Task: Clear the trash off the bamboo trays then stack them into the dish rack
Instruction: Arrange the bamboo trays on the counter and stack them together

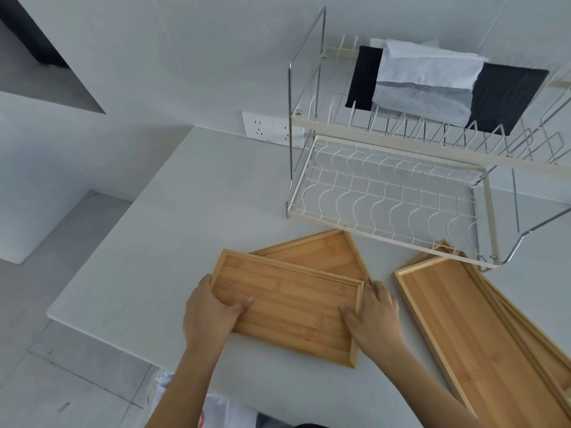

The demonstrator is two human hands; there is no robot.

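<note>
Both hands hold one bamboo tray (pixel 290 307). The left hand (pixel 210 313) has its grip pinched on the tray's left end, with the thumb lying on the inside of the tray and the fingers tucked under the edge. The right hand (pixel 375 316) has its grip pinched on the tray's right end, with the thumb on the inside and the fingers curled around the outside of the rim. The tray has nothing in it. It is tipped a little, with its far edge up.

Under it lies a second tray (pixel 327 254). Only its far corner sticks out, and that part has nothing on it. To the right is a long tray (pixel 475 322), apart from the held one, and it has nothing in it either. More trays (pixel 522 316) lie under the long tray, with just their edges peeking out on its right side. All of them sit on the white surface (pixel 173 230).

Behind the trays stands the dish rack (pixel 386 193). Its bottom shelf is white wire, and no tray is in it. The front right corner of the rack is just beside the long tray's far end. The top shelf has a black mat (pixel 509 100) on it, and a white cloth (pixel 426 75) is draped over the mat.

A wall socket (pixel 268 131) is on the wall to the left of the rack. A white plastic bag (pixel 216 406) shows below the near edge of the surface, between the arms.
</note>
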